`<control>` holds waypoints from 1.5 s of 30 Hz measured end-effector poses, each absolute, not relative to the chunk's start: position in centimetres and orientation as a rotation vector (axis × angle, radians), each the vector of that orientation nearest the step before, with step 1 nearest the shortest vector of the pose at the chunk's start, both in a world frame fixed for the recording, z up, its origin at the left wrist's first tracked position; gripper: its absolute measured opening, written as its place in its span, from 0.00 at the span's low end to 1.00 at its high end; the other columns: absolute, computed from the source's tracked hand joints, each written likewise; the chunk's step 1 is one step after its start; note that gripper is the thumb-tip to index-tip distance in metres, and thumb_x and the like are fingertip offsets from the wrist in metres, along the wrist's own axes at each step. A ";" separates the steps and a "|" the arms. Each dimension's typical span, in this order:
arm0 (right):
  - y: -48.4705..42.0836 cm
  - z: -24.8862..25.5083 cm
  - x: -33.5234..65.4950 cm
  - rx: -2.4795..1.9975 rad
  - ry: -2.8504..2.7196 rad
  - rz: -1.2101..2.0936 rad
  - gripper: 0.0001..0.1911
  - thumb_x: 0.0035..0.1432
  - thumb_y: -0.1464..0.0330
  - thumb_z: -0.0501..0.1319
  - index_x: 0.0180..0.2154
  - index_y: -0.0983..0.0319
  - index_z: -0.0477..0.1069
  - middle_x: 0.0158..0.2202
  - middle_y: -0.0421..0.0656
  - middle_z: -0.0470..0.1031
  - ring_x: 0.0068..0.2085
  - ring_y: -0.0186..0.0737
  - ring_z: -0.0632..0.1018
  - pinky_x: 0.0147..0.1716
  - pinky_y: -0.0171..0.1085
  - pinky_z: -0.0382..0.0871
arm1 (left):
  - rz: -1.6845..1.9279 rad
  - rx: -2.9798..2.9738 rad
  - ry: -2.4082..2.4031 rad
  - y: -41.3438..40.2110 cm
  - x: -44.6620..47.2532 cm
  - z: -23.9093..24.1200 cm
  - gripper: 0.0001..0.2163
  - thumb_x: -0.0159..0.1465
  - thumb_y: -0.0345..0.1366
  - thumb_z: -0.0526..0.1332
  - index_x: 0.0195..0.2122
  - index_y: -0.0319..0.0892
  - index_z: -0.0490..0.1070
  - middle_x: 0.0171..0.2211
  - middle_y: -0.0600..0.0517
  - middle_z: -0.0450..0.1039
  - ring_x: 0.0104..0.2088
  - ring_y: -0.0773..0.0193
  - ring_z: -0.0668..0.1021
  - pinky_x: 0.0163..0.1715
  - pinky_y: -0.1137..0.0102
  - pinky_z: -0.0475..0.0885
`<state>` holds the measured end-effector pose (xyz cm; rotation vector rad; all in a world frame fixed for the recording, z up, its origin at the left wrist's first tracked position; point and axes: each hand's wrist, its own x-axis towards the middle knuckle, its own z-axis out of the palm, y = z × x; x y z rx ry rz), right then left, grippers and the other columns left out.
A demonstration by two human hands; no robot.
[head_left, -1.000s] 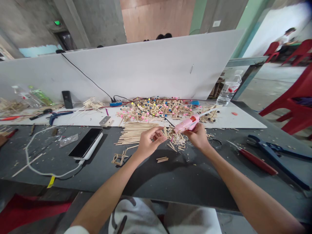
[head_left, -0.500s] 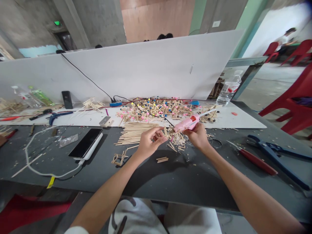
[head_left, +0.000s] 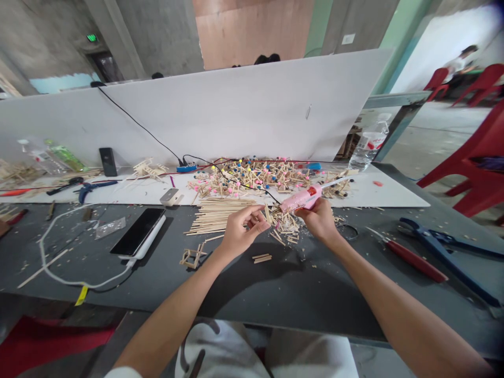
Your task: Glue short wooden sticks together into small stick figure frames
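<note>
My right hand (head_left: 319,221) grips a pink glue gun (head_left: 301,199), its nozzle aimed left and down at the short wooden sticks pinched in my left hand (head_left: 241,231). Both hands hover over a heap of cut stick bits (head_left: 285,226) on the dark table (head_left: 244,289). A bundle of long sticks (head_left: 216,214) lies just behind my left hand. A small glued stick frame (head_left: 192,257) and two loose short sticks (head_left: 262,258) lie close in front.
A pile of stick figures with coloured beads (head_left: 255,178) lies on the white board (head_left: 394,197). A phone on a power bank (head_left: 138,232) and white cable (head_left: 59,273) sit left. Blue-and-red cutters (head_left: 429,249) lie right, a water bottle (head_left: 368,144) behind.
</note>
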<state>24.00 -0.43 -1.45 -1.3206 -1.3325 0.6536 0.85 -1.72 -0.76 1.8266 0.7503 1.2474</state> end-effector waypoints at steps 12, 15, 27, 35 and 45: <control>-0.1 -1.8 24.2 -1.332 -1.306 0.678 0.07 0.36 0.69 0.60 0.19 0.63 0.62 0.17 0.35 0.59 0.22 0.29 0.57 0.21 0.32 0.49 | 1.254 1.832 0.733 -1.7 0.9 -0.8 0.22 0.59 0.45 0.69 0.49 0.37 0.73 0.31 0.50 0.76 0.27 0.68 0.76 0.26 0.75 0.71; -0.1 -1.9 24.2 -1.331 -1.303 0.678 0.07 0.37 0.69 0.60 0.20 0.63 0.62 0.17 0.35 0.59 0.22 0.29 0.57 0.21 0.31 0.49 | 1.252 1.832 0.730 -1.7 0.9 -0.7 0.22 0.59 0.45 0.69 0.49 0.37 0.73 0.31 0.49 0.76 0.27 0.68 0.76 0.27 0.75 0.72; 0.0 -1.5 24.2 -1.407 -1.282 0.659 0.08 0.35 0.68 0.60 0.16 0.63 0.60 0.16 0.36 0.57 0.21 0.28 0.55 0.18 0.31 0.46 | 1.226 1.825 0.739 -1.8 0.9 -0.8 0.22 0.58 0.45 0.69 0.50 0.38 0.73 0.31 0.50 0.76 0.27 0.68 0.76 0.26 0.75 0.71; -0.2 -1.1 24.1 -1.395 -1.269 0.641 0.08 0.34 0.67 0.59 0.16 0.62 0.60 0.16 0.36 0.56 0.21 0.28 0.54 0.18 0.31 0.45 | 1.233 1.839 0.735 -1.9 1.0 -0.6 0.21 0.59 0.44 0.69 0.50 0.38 0.73 0.32 0.50 0.76 0.27 0.69 0.76 0.26 0.76 0.70; -0.4 -0.7 23.9 -1.410 -1.247 0.649 0.09 0.35 0.68 0.59 0.16 0.61 0.58 0.15 0.36 0.56 0.21 0.28 0.54 0.19 0.32 0.44 | 1.224 1.852 0.713 -1.9 0.9 -0.7 0.22 0.60 0.45 0.68 0.51 0.39 0.72 0.32 0.50 0.76 0.27 0.68 0.76 0.26 0.74 0.72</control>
